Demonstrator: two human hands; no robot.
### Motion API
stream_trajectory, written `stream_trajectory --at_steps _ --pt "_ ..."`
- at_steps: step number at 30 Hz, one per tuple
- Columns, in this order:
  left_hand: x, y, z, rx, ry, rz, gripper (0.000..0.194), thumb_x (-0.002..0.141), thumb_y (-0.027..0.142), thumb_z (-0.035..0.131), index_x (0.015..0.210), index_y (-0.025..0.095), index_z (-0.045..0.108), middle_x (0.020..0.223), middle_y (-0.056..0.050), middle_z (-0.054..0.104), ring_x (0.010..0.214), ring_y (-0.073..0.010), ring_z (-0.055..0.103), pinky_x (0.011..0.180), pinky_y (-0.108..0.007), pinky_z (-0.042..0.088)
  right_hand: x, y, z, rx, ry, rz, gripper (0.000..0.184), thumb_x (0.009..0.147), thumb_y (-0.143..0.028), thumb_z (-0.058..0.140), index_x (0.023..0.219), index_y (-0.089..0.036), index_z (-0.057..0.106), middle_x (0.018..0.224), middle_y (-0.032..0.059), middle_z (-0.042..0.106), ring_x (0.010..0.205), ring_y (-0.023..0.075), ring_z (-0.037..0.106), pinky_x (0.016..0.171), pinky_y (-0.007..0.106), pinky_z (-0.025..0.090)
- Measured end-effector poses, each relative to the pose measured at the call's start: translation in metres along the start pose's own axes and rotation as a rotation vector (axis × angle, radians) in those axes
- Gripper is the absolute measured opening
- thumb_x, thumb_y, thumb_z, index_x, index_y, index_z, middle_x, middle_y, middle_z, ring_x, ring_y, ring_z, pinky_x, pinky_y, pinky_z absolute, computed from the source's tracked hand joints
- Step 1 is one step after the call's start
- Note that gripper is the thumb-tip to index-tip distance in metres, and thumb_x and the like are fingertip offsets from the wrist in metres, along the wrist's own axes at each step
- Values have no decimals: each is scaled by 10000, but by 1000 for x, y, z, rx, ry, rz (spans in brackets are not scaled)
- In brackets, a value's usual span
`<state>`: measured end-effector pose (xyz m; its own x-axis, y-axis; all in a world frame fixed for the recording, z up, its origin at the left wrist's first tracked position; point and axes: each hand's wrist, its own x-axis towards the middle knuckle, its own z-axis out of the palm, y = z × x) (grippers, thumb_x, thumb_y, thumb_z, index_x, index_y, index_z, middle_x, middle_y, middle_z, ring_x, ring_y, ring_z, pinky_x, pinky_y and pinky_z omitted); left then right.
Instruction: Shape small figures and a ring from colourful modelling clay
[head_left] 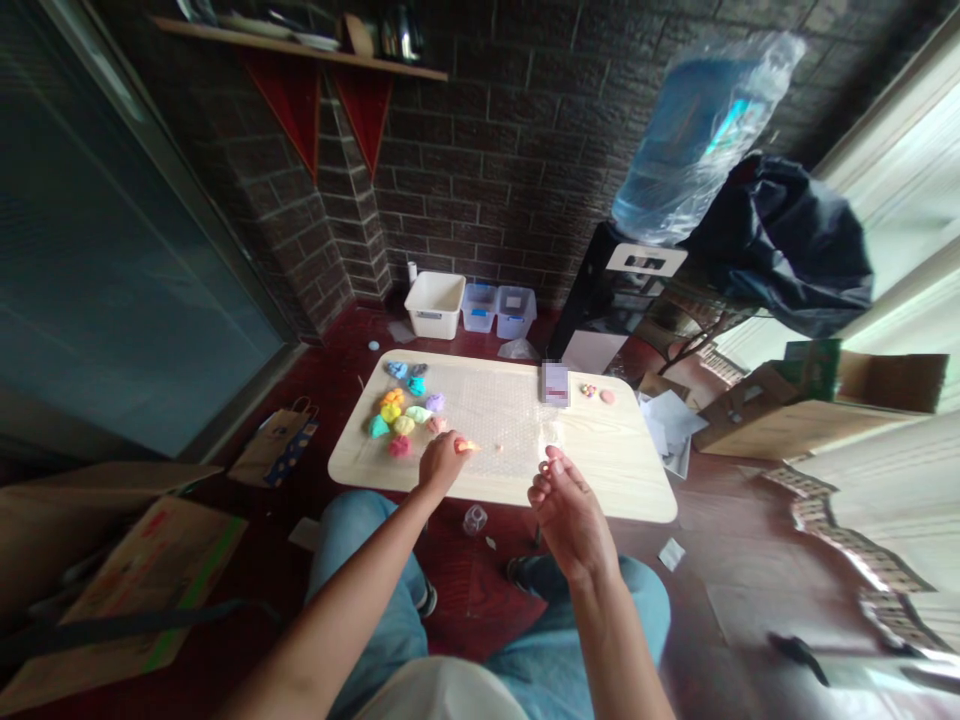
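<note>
The person is working modelling clay by hand over a light wooden table [600, 480], at the bottom centre of the frame. The left hand [442, 462] rests low over the table's near edge, its fingers closed around an orange piece of clay [466, 445] that pokes out past the fingertips. The right hand [570, 510] is raised just above the edge, palm turned up, its fingers curled and drawn together; whether they hold anything is too small to tell.

Left of centre, about eleven lumps of clay [401, 410] sit in a loose cluster on a clear dimpled mat [495, 410]: blue, teal, purple, orange, yellow, green, pink and peach. Two more small bits of clay [598, 393] lie toward the table's right side, beyond a flat packet [555, 383]. Against the brick wall behind stand three plastic bins [472, 307], one white and two clear.
</note>
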<state>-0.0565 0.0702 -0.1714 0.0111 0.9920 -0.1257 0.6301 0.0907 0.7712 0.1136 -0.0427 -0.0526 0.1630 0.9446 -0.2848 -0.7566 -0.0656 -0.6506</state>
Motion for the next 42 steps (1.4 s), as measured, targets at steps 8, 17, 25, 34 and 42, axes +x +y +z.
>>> stream_trajectory --at_steps 8,17,25,34,42 --pt "-2 -15 12 38 19 -71 323 893 319 601 1177 166 590 1270 -105 576 1150 -261 558 966 -505 463 3 1 -2 -202 57 -140 257 682 -354 813 868 -208 711 768 -3 625 580 83 498 526 226 436" --pt "-46 58 -2 -563 -72 21 423 963 463 360 1225 200 563 1347 -125 557 1280 -238 492 1047 -418 408 0 13 0 -576 64 -352 217 763 -362 741 869 -190 661 755 -1 641 644 120 544 638 271 450" --pt "-87 113 -38 -1593 -659 -363 363 953 374 419 1146 139 617 1282 -144 625 1182 -220 603 1038 -376 443 -11 27 14 -1163 -77 -674 69 828 -259 677 853 -239 738 963 66 703 953 241 555 865 402 441" --pt "-89 114 -41 -1674 -605 -405 256 945 182 444 1062 145 669 1093 -72 716 1078 -131 650 975 -238 488 -11 8 24 -1076 -100 -734 234 964 -293 476 1041 -232 688 1080 77 678 1073 224 580 959 418 447" --pt "-103 121 -50 -1522 -633 -145 502 936 545 352 1188 207 624 1231 -93 659 1256 -250 535 1021 -422 447 13 9 52 -1590 -252 -854 464 1004 -342 309 1445 -234 401 1575 95 305 1490 283 140 1165 603 79"
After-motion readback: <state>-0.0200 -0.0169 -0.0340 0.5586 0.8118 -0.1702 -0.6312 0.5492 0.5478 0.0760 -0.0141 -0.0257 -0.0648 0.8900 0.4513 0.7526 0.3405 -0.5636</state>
